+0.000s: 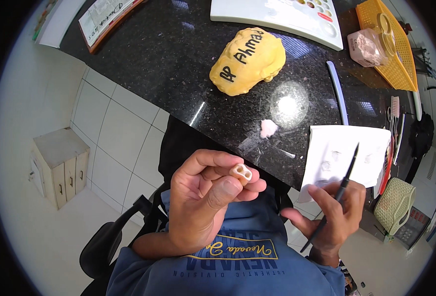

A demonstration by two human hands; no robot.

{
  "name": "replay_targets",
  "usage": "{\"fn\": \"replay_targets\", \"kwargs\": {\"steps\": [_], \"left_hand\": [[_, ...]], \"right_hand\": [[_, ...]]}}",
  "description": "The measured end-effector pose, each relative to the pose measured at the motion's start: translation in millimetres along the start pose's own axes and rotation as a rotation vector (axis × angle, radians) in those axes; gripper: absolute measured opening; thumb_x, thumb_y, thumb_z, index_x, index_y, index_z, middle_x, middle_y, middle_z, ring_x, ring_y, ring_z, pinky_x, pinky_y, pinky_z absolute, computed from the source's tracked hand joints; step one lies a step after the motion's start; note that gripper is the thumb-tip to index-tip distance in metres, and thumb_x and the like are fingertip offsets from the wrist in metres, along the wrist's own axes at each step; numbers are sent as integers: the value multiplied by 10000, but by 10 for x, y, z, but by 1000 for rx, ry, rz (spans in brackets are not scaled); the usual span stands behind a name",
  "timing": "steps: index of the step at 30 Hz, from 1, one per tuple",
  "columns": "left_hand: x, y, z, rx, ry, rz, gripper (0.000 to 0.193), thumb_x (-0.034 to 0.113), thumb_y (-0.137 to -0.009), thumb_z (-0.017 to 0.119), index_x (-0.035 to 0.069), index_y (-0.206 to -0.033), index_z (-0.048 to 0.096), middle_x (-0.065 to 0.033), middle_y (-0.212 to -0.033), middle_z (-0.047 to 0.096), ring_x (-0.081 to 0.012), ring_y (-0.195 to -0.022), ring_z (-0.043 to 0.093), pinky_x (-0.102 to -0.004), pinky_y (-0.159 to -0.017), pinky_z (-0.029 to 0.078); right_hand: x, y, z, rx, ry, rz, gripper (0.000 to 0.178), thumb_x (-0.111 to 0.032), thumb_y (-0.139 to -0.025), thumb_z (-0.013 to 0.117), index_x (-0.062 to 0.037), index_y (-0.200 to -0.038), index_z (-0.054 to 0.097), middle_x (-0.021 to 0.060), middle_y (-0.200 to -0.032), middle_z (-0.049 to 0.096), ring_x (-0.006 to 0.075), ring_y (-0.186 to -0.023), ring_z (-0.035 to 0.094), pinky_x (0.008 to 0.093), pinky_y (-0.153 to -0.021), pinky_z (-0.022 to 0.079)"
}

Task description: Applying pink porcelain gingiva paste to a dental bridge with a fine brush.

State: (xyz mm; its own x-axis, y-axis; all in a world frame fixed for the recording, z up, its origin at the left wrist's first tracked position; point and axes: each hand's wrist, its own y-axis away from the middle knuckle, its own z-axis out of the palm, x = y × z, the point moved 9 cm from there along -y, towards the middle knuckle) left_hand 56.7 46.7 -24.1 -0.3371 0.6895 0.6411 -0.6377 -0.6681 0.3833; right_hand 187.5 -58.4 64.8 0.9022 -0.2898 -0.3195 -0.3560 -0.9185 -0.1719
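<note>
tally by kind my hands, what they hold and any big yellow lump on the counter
Hands: 2, left hand and right hand
Held things: 2, small two-holed piece (left), thin black tool (right)
Yellow lump: 1
Total: 5

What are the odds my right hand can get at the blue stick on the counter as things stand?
Probably yes: the blue stick lies mostly uncovered just beyond the white paper, with nothing tall between. Your right hand holds a thin black tool, though, which may hamper gripping.
</note>
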Motion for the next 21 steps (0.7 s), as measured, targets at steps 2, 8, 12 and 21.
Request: {"fn": "replay_targets", "kwargs": {"steps": [2, 8, 12, 21], "left_hand": [[-25, 22, 21, 2, 36, -60, 229, 127, -904, 565, 38, -1102, 492, -111, -961, 627, -206, -866, 646, -268, -728, 554], [-208, 100, 103, 22, 203, -313, 190, 126, -917, 540, 67, -1094, 506, -80, -972, 621, -179, -893, 633, -244, -743, 545], [-318, 133, 117, 48, 291, -423, 181, 123, -918, 539, 80, -1092, 511, -59, -990, 616, -152, -905, 623, -232, -752, 543], [-324, 110, 151, 19, 359, -431, 181, 106, -919, 539, 61, -1093, 517, -71, -1028, 612, -163, -940, 619, -237, -797, 532]], "right_hand": [[73, 81, 78, -7, 3, 54, 460, -346, -553, 833, -113, -917, 673, 28, -771, 527, 214, -735, 512, 322, -607, 416], [77, 186, -152, 283, -461, -66, 494, -520, -804, 613, -67, -1000, 644, 60, -794, 534, 189, -700, 515, 291, -594, 415], [89, 124, -90, 426, -694, -4, 370, -332, -888, 580, 3, -1045, 598, 109, -823, 551, 182, -677, 534, 282, -568, 425], [157, 13, -273, 527, -833, 46, 265, 67, -722, 635, 44, -984, 602, 148, -827, 606, 167, -634, 597, 235, -539, 452]]}}
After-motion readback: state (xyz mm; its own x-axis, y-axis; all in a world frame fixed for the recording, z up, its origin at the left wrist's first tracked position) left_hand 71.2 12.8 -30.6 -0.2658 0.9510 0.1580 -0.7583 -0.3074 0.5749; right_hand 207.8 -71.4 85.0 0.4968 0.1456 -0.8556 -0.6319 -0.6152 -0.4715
